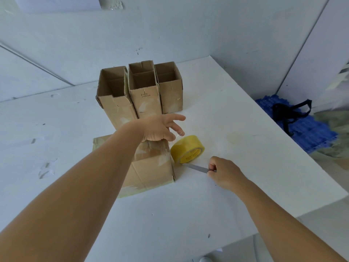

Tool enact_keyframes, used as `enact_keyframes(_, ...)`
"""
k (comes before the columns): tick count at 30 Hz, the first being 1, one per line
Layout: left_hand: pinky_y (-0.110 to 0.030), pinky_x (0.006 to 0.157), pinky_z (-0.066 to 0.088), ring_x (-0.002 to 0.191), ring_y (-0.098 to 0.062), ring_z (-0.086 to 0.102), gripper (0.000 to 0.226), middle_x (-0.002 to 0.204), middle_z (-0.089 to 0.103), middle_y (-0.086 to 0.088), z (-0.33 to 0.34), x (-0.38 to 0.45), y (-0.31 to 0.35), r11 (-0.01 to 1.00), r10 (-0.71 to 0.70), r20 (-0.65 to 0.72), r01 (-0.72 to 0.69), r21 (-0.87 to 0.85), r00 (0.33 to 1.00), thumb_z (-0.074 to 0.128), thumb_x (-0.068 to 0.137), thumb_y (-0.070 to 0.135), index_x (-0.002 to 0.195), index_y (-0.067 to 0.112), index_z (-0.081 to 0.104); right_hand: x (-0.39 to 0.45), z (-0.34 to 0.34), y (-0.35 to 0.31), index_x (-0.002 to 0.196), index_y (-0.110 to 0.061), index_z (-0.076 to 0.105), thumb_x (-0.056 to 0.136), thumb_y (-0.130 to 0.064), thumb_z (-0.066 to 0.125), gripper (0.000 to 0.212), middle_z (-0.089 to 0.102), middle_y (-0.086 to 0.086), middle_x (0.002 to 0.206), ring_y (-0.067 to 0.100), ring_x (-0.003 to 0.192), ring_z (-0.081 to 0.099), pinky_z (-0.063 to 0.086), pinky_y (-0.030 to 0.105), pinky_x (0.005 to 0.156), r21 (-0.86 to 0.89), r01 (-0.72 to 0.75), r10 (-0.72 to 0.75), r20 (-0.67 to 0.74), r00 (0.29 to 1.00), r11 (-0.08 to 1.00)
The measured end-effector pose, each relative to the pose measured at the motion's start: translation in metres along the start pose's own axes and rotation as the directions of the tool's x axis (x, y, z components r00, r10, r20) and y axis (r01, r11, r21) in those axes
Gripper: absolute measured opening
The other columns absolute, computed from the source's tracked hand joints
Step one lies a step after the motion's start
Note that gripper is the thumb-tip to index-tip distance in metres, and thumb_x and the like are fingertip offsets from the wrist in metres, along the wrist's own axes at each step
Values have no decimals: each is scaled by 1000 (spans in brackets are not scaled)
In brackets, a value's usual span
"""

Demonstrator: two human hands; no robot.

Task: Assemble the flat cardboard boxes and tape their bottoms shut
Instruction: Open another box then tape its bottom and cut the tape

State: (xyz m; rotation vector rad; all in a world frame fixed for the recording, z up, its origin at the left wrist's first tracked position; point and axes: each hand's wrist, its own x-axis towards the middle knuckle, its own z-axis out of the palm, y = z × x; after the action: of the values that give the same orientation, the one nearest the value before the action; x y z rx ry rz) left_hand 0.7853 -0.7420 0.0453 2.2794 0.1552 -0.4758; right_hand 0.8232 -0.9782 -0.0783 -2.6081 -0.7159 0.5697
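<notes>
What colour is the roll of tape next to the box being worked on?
The roll of adhesive tape is yellow, with small red print on its core; the head view shows it.

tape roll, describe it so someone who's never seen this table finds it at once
On the white table, three open boxes stand in a row at the back, and one box lies nearer under the left hand. The tape roll sits against that box's right side. It is the only round, yellow thing among brown cardboard.

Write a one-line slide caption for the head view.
Left hand steadies a taped box; right hand holds a blade at the yellow tape roll.
</notes>
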Motion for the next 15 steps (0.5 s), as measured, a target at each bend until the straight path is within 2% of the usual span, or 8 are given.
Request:
enact_keyframes(3, -15, 65, 41, 55, 5, 51, 71, 112, 65, 9, 0, 1, 0, 1000, 4, 3, -4, 13, 1000, 57, 86, -4, 145, 25, 31, -13, -25, -6, 74, -26, 47, 83, -17, 53, 14, 56, -7, 76, 11, 64, 52, 37, 24, 55, 69, 78, -85, 102, 991, 995)
enact_keyframes(5, -16, 66, 40, 56, 7, 52, 71, 111, 66, 12, 0, 1, -1, 1000, 5, 5, -5, 26, 1000, 57, 86, -3, 145, 26, 32, -25, -43, -11, 73, -26, 49, 80, -18, 55, 12, 64, -4, 76, 11, 64, 61, 39, 24, 55, 143, 102, -125, 160, 979, 984)
enact_keyframes(7, -16, 67, 39, 59, 10, 54, 70, 110, 65, 15, 0, 1, -1, 999, 1, 7, -2, 38, 1000, 58, 86, -2, 144, 28, 32, -36, -57, -16, 74, -25, 51, 80, -18, 55, 11, 62, -2, 81, 11, 64, 69, 43, 28, 57, 289, 114, -159, 137, 978, 951)
enact_keyframes(9, -16, 68, 38, 62, 12, 54, 71, 109, 65, 17, 0, 1, -2, 999, -3, 7, 3, 51, 1000, 58, 85, -1, 144, 29, 32, -44, -67, -22, 79, -31, 54, 83, -19, 54, 13, 58, -8, 83, 14, 57, 69, 50, 31, 56, 397, 139, -168, 37, 985, 907)
enact_keyframes(11, -16, 69, 38, 64, 11, 54, 71, 108, 65, 19, 0, 1, -2, 998, -7, 7, 7, 66, 1000, 59, 85, 0, 144, 30, 32, -48, -74, -31, 97, -46, 55, 87, -22, 52, 26, 56, -14, 85, 11, 50, 64, 50, 25, 50, 371, 193, -178, -77, 981, 908)
enact_keyframes(13, -16, 70, 38, 67, 9, 53, 72, 107, 65, 20, 0, 1, -2, 997, -8, 9, 7, 73, 1000, 59, 85, 1, 144, 30, 32, -47, -75, -39, 113, -60, 44, 91, -24, 48, 43, 59, -12, 89, 8, 48, 58, 49, 22, 49, 265, 253, -221, -144, 965, 931)
enact_keyframes(15, -17, 72, 38, 76, 4, 55, 72, 107, 65, 21, 1, 0, -1, 997, -8, 8, 7, 72, 1000, 60, 84, 1, 144, 31, 32, -45, -72, -46, 128, -60, 35, 93, -25, 43, 50, 64, -5, 89, 10, 55, 54, 52, 29, 58, 128, 276, -258, -142, 956, 952)
